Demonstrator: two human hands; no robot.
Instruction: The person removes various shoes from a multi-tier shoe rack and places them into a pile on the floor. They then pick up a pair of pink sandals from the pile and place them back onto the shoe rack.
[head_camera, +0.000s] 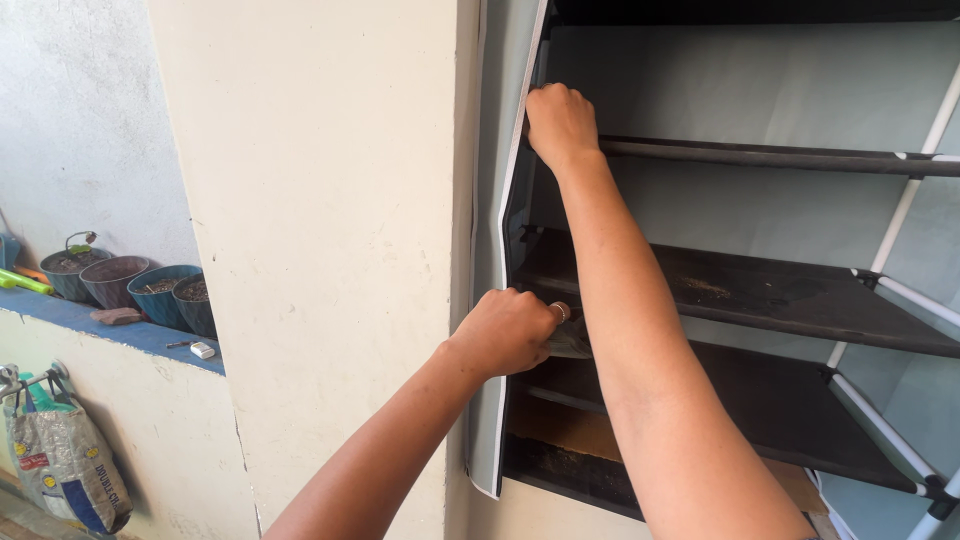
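gripping the fabric edge of a shelf rack with both hands

reaching in from the bottom edge of the view, the left hand (510, 330) is clenched on the pale grey fabric cover (492, 400) of the shelf rack (760, 290), right at the rack's left front edge, level with the middle shelf. a ring shows on one finger. the cover's white-trimmed border runs up and down past the fist, hanging just beside the cream pillar (320, 250).

crossing above it, the right forearm rises from the lower right, and the right hand (560, 122) is closed in a fist on the same cover edge higher up, at the left end of the upper shelf (770, 155). whether it pinches fabric or the frame behind, i cannot tell.

inside the rack, dark shelves slope back; the middle shelf (740, 290) carries dust marks. white tubes (900, 215) form the right side of the frame.

farther left, on a blue ledge (110, 330), sit dark flower pots (130, 282) with soil. a printed sack (65, 465) hangs below the ledge's left end.
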